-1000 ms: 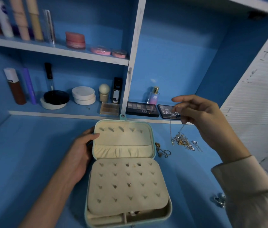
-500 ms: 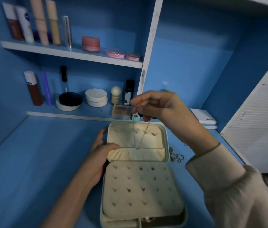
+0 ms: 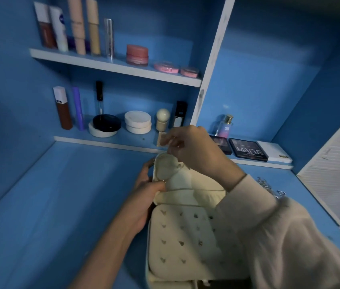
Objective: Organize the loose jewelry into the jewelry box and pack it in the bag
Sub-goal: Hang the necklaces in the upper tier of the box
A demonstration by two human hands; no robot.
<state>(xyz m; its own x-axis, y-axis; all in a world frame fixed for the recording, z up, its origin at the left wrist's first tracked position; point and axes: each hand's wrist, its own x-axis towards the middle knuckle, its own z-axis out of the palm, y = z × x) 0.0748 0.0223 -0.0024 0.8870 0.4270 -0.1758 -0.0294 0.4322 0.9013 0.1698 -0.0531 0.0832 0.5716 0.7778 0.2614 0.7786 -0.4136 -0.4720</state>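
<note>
1. Showed the box (image 3: 185, 236) open on the blue counter (image 3: 60, 205) just below the camera, long axis pointing away from the wearer toward the shelves (image 3: 112, 65).
2. Caught the lid (image 3: 172, 174) raised at the far end, cream lining turned toward the camera, with the flat panel (image 3: 177, 253) at the near end, dotted with a few small studs (image 3: 195, 216).
3. Gripped the lid's left edge with the left hand (image 3: 144, 190): fingers curled behind the rim, thumb pressed on the lining, bare forearm reaching in from bottom left.
4. Pinched a necklace (image 3: 181, 164) in the right hand (image 3: 192, 151): fingertips bunched just above the lid's top edge, wrist bent downward, back of the hand toward the camera.
5. Crossed the box's right half with the right forearm, wrapped in a cream sleeve (image 3: 290, 236), rising from the lower right corner.
6. Hung the fine chain down over the lid's lining; could not tell where its lower end lay.
7. Showed loose jewelry (image 3: 269, 185) heaped on the counter right of the box, partly hidden behind the sleeve.
8. Framed cosmetics on the shelves behind, with a "MATTE" palette (image 3: 248, 151) and a perfume bottle (image 3: 225, 126) on the ledge right of the divider.
</note>
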